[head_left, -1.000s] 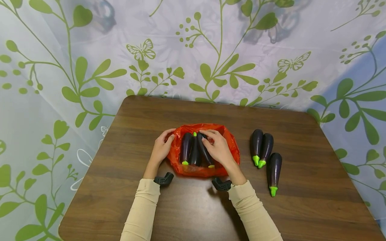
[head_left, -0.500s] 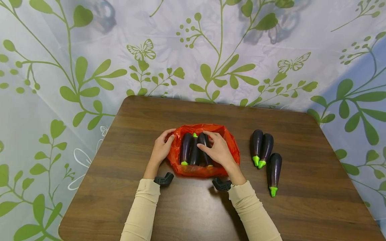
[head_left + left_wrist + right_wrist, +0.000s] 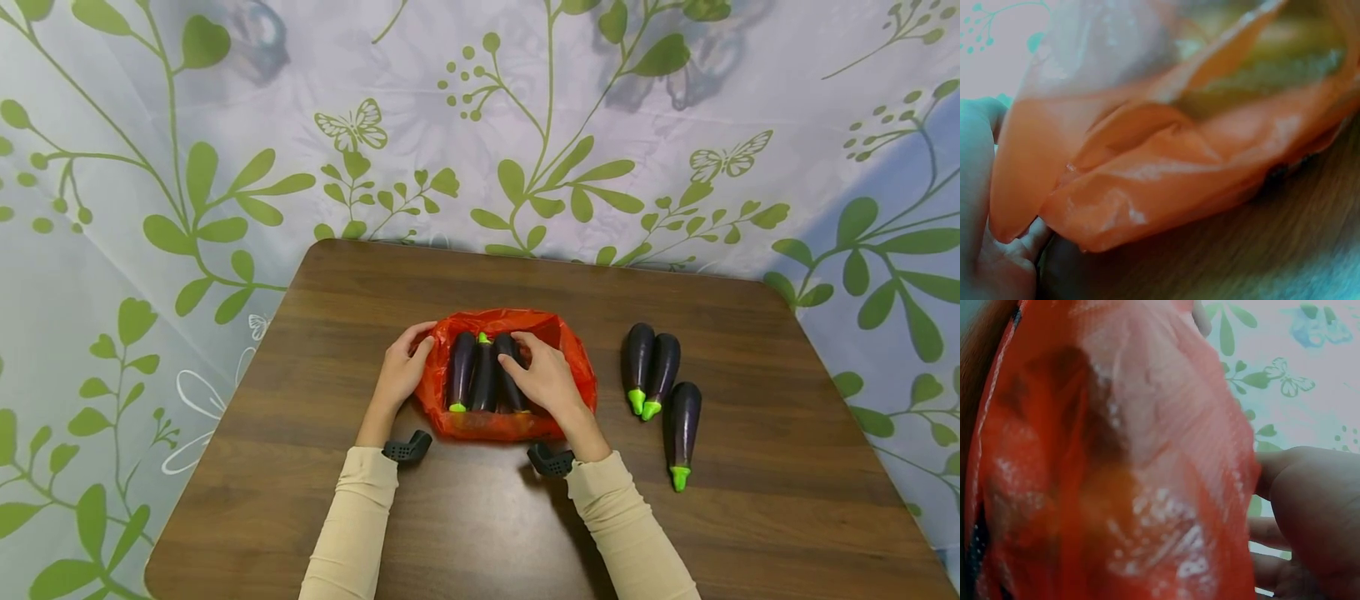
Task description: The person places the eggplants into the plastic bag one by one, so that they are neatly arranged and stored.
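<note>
An opened red plastic bag (image 3: 566,350) lies on the table with three dark eggplants side by side inside. My left hand (image 3: 400,367) grips the bag's left rim, thumb on the inner side; in the left wrist view the hand (image 3: 979,212) has orange-looking plastic (image 3: 1141,187) between thumb and fingers. Inside the bag, my right hand (image 3: 551,377) is at the rightmost eggplant (image 3: 506,383), thumb at its left side and fingertips near its upper right. The right wrist view shows the bag's side (image 3: 1166,456) covering the fingertips of that hand (image 3: 1319,512).
Right of the bag, two eggplants (image 3: 639,358) (image 3: 663,371) lie touching, and a third (image 3: 684,429) lies nearer the front. Their green stems point toward the table's front. A leaf-patterned cloth (image 3: 420,100) hangs behind the wooden table (image 3: 487,533).
The rightmost eggplant in the bag has turned from a slant to a straighter position. My right hand has shifted slightly with its thumb back at that eggplant. My left hand has stayed at the rim.
</note>
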{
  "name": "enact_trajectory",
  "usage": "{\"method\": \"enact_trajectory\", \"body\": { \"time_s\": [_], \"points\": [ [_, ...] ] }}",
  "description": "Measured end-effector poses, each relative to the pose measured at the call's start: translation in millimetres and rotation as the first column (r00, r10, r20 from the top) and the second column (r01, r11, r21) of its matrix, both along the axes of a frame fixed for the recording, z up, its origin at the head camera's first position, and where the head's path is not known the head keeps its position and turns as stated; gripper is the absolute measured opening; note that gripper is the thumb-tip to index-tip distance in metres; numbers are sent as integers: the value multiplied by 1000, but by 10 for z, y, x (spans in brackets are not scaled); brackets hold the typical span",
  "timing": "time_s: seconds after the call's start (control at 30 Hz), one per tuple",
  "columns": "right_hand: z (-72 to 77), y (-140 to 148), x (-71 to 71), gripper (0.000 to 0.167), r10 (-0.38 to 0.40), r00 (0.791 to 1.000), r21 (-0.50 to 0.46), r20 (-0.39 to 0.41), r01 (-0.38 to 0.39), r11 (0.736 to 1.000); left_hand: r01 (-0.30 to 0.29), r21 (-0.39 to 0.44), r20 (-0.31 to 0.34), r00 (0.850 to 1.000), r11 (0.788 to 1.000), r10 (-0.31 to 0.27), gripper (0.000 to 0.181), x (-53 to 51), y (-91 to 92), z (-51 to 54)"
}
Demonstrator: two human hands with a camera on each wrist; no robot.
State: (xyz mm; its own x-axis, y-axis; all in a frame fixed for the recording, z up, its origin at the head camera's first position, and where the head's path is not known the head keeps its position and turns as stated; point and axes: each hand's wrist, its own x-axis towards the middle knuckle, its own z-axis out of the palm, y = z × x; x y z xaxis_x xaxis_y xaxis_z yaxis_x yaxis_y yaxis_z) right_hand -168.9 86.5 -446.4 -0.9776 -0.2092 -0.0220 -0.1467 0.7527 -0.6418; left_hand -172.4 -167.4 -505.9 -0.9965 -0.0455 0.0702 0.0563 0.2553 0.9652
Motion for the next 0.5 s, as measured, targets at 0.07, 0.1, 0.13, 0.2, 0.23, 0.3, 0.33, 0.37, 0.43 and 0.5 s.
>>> {"method": "enact_trajectory", "body": {
  "time_s": [0.07,0.1,0.13,0.2,0.23,0.3,0.33,0.37,0.43,0.5],
  "points": [
    [3,1,11,57,1,1000,21,5,-1,1000,-2,-1,0,1000,1000,2,35,3,-2,-4],
    [3,2,16,57,2,1000,30,7,-2,1000,0,0,0,1000,1000,0,35,3,-3,-7],
    [2,0,21,57,-2,1000,34,13,1,999,-1,2,1,1000,1000,1,35,6,-4,-7],
    [-4,2,27,57,-9,1000,32,15,9,999,2,8,3,1000,1000,-2,35,4,-3,-12],
    [-8,2,28,57,-13,1000,33,15,13,999,4,11,5,1000,1000,-4,35,4,-4,-12],
    [-18,2,28,56,-21,1000,37,13,20,999,5,16,6,1000,1000,-5,36,0,-4,-14],
    [-21,1,28,55,-22,1000,39,10,22,999,5,16,7,1000,1000,-5,36,-2,-4,-15],
    [-24,2,26,54,-22,1000,40,5,22,999,5,15,6,1000,1000,-5,36,-5,-4,-17],
    [-24,3,24,53,-20,1000,45,-1,20,999,4,11,3,1000,1000,-4,36,-9,-4,-18],
    [-20,5,23,52,-16,1000,53,-7,17,998,3,4,0,1000,1000,-3,35,-13,-5,-22]
  ]
}}
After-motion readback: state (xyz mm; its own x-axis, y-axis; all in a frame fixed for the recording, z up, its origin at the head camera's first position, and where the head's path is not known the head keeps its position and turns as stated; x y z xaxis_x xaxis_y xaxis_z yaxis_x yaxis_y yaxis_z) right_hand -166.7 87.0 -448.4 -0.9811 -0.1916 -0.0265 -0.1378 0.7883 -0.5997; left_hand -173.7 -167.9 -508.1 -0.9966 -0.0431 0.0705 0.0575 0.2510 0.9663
